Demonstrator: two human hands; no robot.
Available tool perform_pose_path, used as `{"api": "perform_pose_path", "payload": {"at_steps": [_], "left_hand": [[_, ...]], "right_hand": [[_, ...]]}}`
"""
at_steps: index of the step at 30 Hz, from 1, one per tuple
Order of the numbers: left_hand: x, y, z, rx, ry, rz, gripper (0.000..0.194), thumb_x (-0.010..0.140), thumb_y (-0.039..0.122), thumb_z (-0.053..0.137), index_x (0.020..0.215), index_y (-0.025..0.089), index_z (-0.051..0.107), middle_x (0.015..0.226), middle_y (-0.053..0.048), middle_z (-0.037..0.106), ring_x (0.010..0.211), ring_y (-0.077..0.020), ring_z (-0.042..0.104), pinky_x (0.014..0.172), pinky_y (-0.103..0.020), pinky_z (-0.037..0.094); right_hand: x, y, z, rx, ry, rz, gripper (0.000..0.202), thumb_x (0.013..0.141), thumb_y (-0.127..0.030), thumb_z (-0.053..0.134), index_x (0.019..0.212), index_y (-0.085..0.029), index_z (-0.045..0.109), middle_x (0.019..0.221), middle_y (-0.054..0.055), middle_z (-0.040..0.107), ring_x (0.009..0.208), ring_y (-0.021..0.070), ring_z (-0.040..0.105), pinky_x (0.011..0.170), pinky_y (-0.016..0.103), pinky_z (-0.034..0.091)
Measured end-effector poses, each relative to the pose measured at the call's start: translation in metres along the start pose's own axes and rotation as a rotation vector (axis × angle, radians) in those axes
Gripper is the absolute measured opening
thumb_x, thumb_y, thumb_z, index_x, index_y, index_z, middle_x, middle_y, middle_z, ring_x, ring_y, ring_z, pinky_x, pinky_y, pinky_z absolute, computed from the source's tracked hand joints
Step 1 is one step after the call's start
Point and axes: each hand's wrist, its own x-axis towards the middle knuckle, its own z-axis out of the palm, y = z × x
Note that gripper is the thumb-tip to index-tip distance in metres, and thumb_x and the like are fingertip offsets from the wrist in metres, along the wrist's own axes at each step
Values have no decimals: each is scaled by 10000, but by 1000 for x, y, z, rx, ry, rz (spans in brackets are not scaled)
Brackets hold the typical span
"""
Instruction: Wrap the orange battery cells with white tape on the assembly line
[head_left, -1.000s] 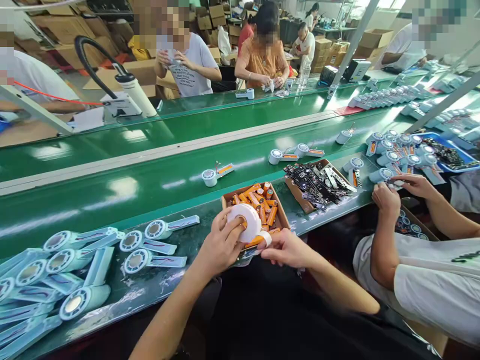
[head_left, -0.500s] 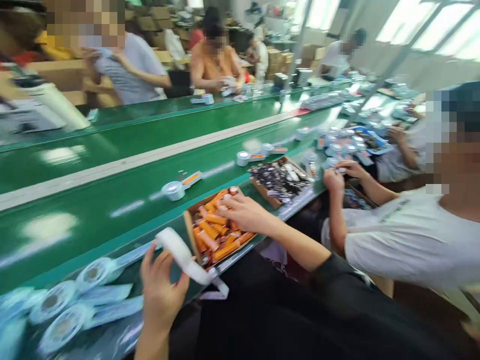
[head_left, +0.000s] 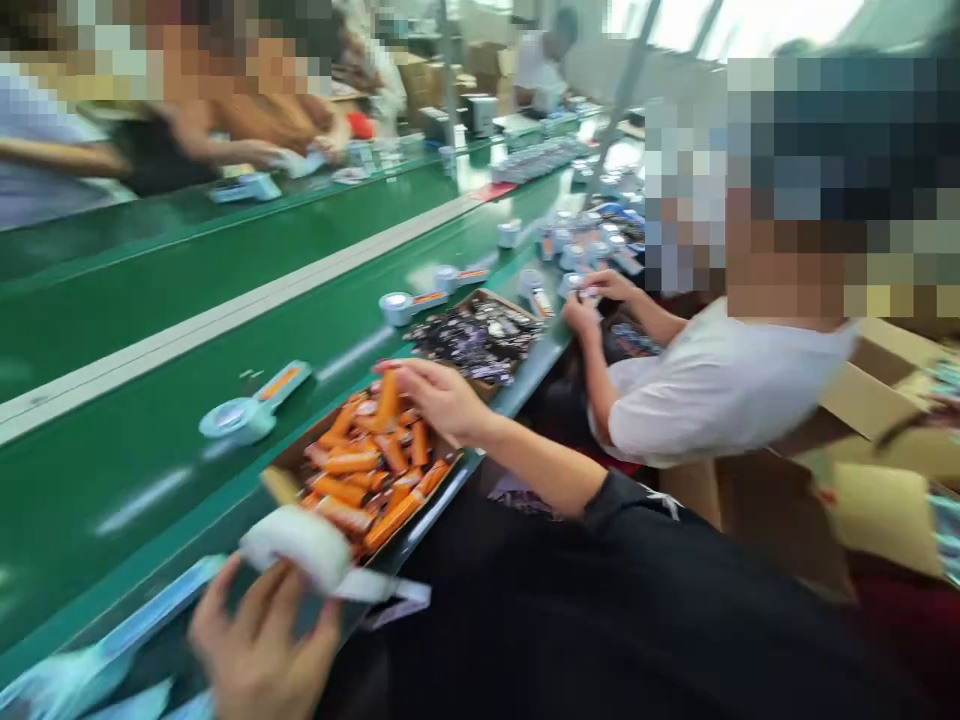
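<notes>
My left hand [head_left: 262, 620] is curled around a roll of white tape [head_left: 296, 545], blurred by motion, with a loose strip [head_left: 401, 592] trailing to the right. My right hand [head_left: 442, 395] pinches an orange cylindrical battery [head_left: 388, 400] and holds it upright just over a cardboard box [head_left: 281, 485]. Heaped in that box lie many more orange batteries [head_left: 349, 460]. Past the box, on the green belt, rests a light blue round-headed part [head_left: 240, 420] with an orange piece in its handle. Similar light blue parts [head_left: 67, 675] lie at the lower left, partly cut off.
Beside the batteries stands a box of small dark parts [head_left: 480, 335]. The green conveyor belt [head_left: 150, 310] runs off to the back right, with more blue parts [head_left: 409, 305] on it. A co-worker in a white shirt [head_left: 697, 390] sits close on my right; others work across the belt.
My right hand has lifted a battery from the pile. My left hand, with the tape roll, sits lower and further left in view. The whole view has swung to the right.
</notes>
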Motion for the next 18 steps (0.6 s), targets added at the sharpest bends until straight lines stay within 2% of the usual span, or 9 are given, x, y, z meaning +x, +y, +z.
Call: {"api": "perform_pose_path", "payload": {"at_steps": [2,4,6,8,11,15,18], "left_hand": [[-1,8,-2,159,18,-75,797,823,153,669,1558,391,472,1310,-59,709,1471,-447,433,1130,-784,432],[5,11,-4,242,-56,-96,636,841,102,700,1442,283,596,1221,-107,730,1468,-433,422,1086,-676,536],[13,14,-8,274,-121,-98,537,844,70,718,1349,240,654,1211,-113,730,1491,-409,377,1072,-579,584],[20,18,-12,288,-161,-91,526,854,54,716,1343,240,660,1223,-103,729,1498,-380,366,1094,-535,586],[26,26,-17,324,-209,-83,538,876,59,706,1369,269,658,1248,-84,727,1479,-355,409,1136,-532,557],[28,30,-18,368,-243,-80,533,884,79,719,1369,294,671,1286,-67,726,1456,-342,449,1146,-502,541],[29,31,-15,441,-265,-46,488,910,102,705,1358,295,683,1309,-58,721,1419,-338,486,1117,-472,550]], "right_hand": [[-14,-9,-3,88,-79,24,503,855,-650,714,1123,-235,616,1103,23,776,981,162,745,943,307,603],[-21,-15,-6,103,-144,60,573,774,-657,807,1089,-228,594,1001,43,786,918,179,762,894,326,618],[-26,-21,-9,41,-191,89,592,704,-625,878,1034,-229,587,880,24,773,816,179,759,777,299,624],[-32,-25,-10,-73,-216,89,627,631,-597,930,1025,-229,612,816,6,750,732,174,736,666,266,599],[-40,-30,-8,-286,-217,12,696,553,-598,962,1076,-219,702,794,-2,717,679,162,684,610,256,558],[-47,-29,-2,-515,-181,-141,602,577,-669,923,930,-207,764,689,-16,644,545,110,516,509,246,448],[-48,-25,5,-619,-167,-275,567,644,-724,858,867,-210,775,674,3,639,566,123,500,550,261,446]]}}
